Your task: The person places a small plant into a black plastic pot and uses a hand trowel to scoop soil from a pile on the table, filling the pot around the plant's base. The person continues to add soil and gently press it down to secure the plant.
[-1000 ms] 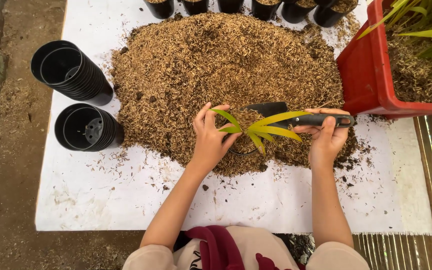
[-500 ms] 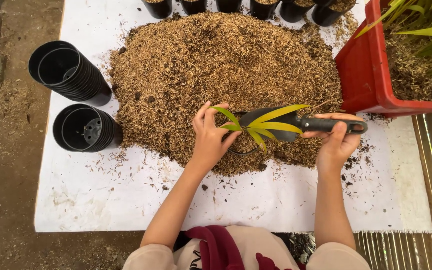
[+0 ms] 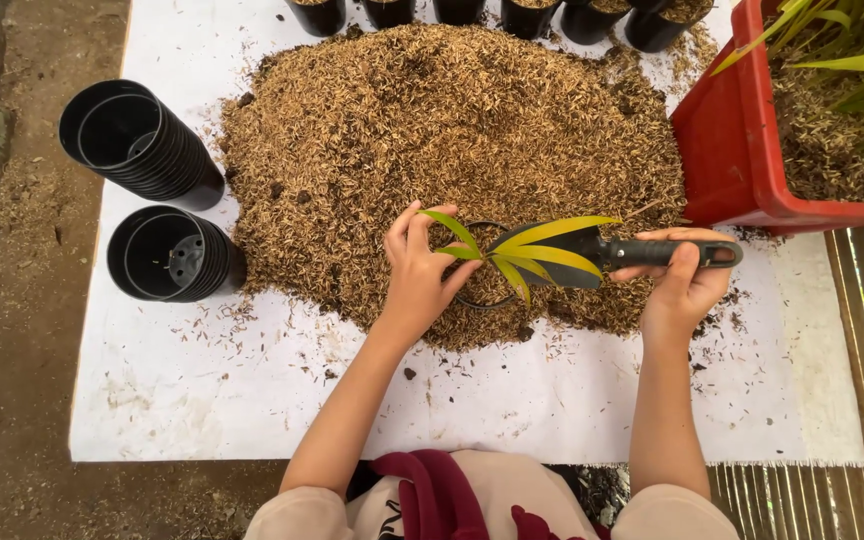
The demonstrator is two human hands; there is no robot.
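- The left hand [image 3: 417, 280] is curled around the near-left side of a small round black plastic pot [image 3: 480, 268], fingers on its rim, steadying it where it sits sunk into the front edge of the heap.
- A young seedling with narrow yellow-green leaves [image 3: 522, 250] stands in that pot, its leaves spreading out over the pot and over the trowel blade.
- The right hand [image 3: 682, 285] is closed around the handle of a black hand trowel [image 3: 642, 252], which lies roughly level and points left; its blade reaches in just beside the seedling, partly hidden by the leaves.
- The big heap of brown rice-husk potting mix [image 3: 452, 140] covers most of the white sheet [image 3: 512, 400] spread over the bench, with loose husks scattered around it.
- Two stacks of empty black nursery pots [image 3: 152, 200] lie on their sides at the left edge of the sheet, mouths facing the camera, one behind the other.
- A row of filled black pots [image 3: 527, 15] stands along the far edge, cut off by the picture's top.
- A red plastic crate [image 3: 742, 160] holding husk mix and more green seedlings sits at the right, well apart from the left hand and near the right one.
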